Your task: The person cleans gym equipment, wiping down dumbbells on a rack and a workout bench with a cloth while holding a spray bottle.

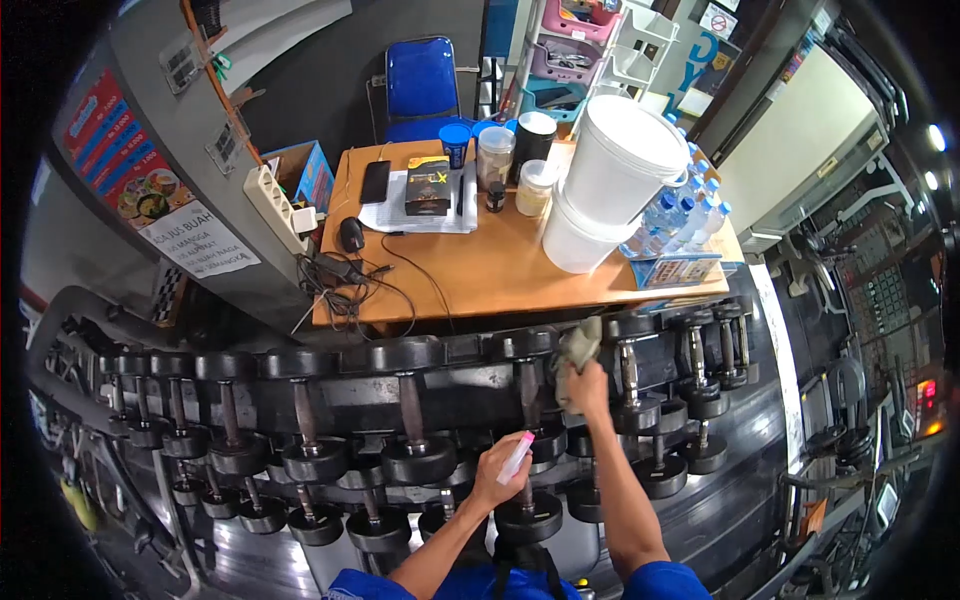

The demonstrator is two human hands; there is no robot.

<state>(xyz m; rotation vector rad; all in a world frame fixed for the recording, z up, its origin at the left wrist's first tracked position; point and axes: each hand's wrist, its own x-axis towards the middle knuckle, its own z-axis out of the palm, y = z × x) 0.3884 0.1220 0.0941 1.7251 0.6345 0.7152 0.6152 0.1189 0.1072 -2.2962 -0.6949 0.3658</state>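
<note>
In my left hand [497, 478] is a slim, whitish bottle with a pink top [515, 458], held with the fingers wrapped round it. The hand is in front of a dumbbell [528, 385] on the rack's upper row. My right hand [587, 388] is closed on a crumpled grey-green cloth [580, 345]. The cloth lies against the upper rack in the gap between that dumbbell and another dumbbell [628, 370] to its right. Part of the cloth is hidden by the fingers.
Two rows of dumbbells fill the rack [480, 380]. Behind it stands a wooden desk [460, 275] with white buckets [625, 150], water bottles [690, 220], jars [495, 155], a phone [375, 182] and tangled cables [345, 285]. Gym machines [860, 430] stand to the right.
</note>
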